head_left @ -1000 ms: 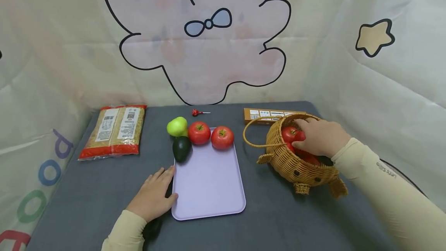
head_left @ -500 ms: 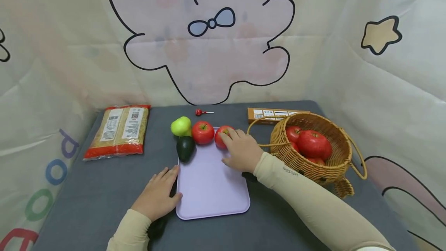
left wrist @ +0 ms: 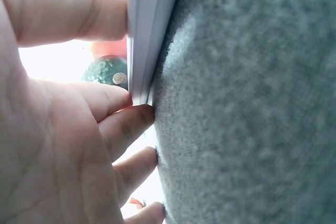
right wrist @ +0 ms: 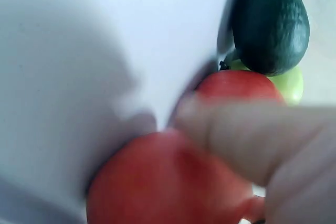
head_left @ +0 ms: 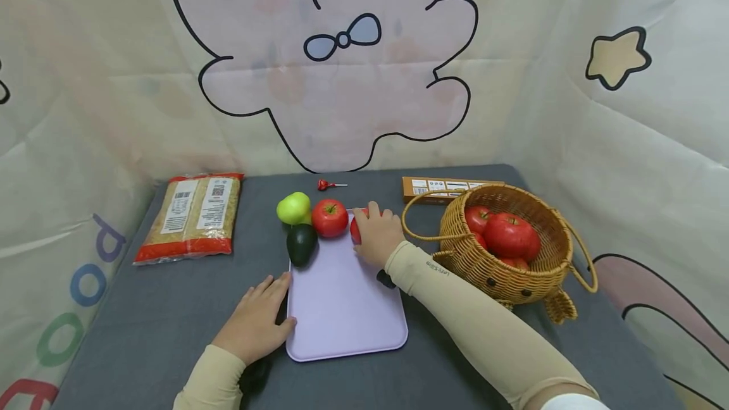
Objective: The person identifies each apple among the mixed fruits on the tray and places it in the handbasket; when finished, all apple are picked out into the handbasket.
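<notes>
My right hand (head_left: 378, 236) curls its fingers and thumb round a red apple (head_left: 355, 230) at the tray's far right corner. In the right wrist view, the thumb lies blurred against this apple (right wrist: 163, 182). To its left sits a second red apple (head_left: 330, 217), beside a green pear-like fruit (head_left: 293, 209) and a dark green avocado (head_left: 302, 244) at the far left corner. Along the left edge of the lilac tray (head_left: 347, 315), my left hand (head_left: 254, 320) rests with relaxed fingers. Its fingertips touch the tray's side and the grey cloth in the left wrist view.
A wicker basket (head_left: 524, 280) with several red fruits stands at the right, its handle reaching toward my right hand. Behind it lies a brown box (head_left: 407, 190). A lollipop (head_left: 323, 185) lies at the back, and a bag of grain (head_left: 190, 214) lies at the left.
My right hand has come out of the basket and moved left to the apple at the tray's corner, then closed round it. The basket has tilted more upright. My left hand stays put.
</notes>
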A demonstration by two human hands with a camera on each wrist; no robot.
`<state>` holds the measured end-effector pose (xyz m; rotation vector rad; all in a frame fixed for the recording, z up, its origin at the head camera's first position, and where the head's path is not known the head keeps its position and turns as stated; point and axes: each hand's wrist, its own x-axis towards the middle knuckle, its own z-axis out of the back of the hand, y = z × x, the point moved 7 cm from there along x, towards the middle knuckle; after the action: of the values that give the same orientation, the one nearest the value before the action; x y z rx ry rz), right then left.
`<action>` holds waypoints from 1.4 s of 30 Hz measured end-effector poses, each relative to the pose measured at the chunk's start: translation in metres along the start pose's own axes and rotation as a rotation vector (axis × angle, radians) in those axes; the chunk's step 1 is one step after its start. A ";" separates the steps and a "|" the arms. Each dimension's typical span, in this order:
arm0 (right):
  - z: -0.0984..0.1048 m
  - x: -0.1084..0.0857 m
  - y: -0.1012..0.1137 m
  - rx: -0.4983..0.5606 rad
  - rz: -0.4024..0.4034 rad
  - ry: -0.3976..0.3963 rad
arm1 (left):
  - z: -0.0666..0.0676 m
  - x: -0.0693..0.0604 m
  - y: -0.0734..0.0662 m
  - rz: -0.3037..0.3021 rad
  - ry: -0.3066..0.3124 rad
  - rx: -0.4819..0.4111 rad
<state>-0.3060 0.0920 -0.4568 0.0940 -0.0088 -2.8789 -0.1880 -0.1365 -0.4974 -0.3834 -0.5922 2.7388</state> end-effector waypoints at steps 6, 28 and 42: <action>0.025 -0.035 0.009 0.040 0.129 -0.072 | 0.003 0.000 -0.002 -0.002 0.007 -0.006; 0.174 -0.137 -0.137 0.246 -0.022 -0.304 | -0.002 0.001 0.000 -0.003 0.018 0.017; 0.117 -0.106 -0.221 0.426 -0.164 -0.033 | -0.002 0.001 0.000 -0.021 0.005 0.020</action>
<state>-0.2686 0.3325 -0.3369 0.1314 -0.6490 -2.9900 -0.1879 -0.1354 -0.4997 -0.3770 -0.5642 2.7212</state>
